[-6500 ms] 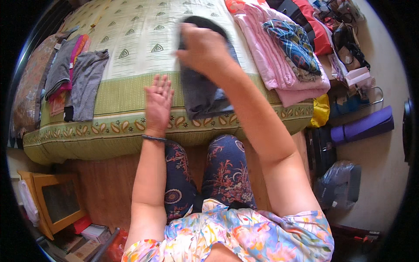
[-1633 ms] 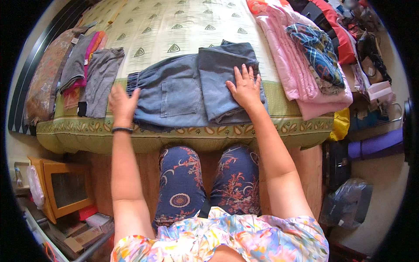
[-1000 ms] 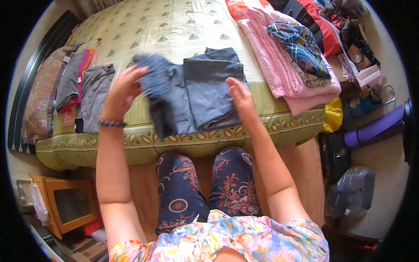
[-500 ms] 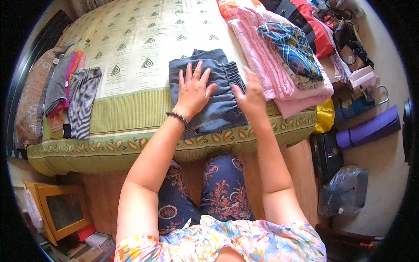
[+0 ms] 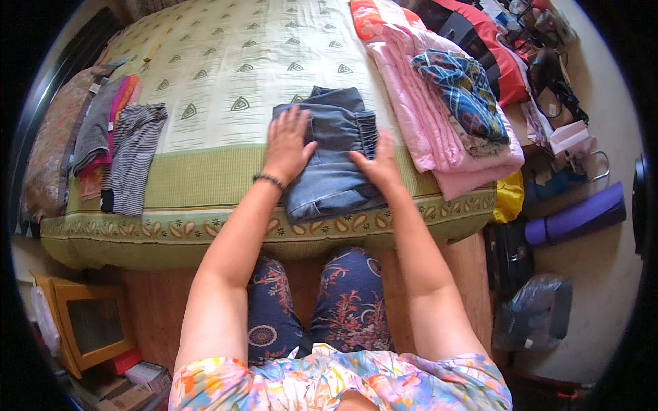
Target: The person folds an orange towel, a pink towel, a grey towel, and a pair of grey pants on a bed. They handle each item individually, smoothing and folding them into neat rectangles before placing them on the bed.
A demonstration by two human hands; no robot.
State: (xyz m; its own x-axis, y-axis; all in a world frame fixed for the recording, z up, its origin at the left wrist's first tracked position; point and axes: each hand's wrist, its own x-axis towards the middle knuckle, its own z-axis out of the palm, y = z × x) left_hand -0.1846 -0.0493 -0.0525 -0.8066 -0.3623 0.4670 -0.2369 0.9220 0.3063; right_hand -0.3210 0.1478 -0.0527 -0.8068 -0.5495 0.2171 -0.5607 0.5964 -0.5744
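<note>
A folded pair of blue denim trousers (image 5: 332, 164) with a gathered elastic waistband lies on the bed near its front edge. My left hand (image 5: 289, 145) rests on the left side of the denim, fingers stretched out and apart. At the right side, by the waistband, my right hand (image 5: 378, 164) touches the denim edge with its thumb held away from the other fingers. Neither hand grips the cloth; both palms face down or inward on it.
Folded clothes, with a striped garment (image 5: 133, 161) among them, lie at the bed's left beside a pillow (image 5: 58, 151). A pink quilt (image 5: 425, 116) carrying a plaid cloth (image 5: 466, 92) sits at the right. A purple rolled mat (image 5: 576, 214) and a wooden cabinet (image 5: 127, 342) stand beyond the bed.
My left hand has slid from the middle of the denim to its left edge. My right hand has come in against the right side. The denim bundle looks narrower.
</note>
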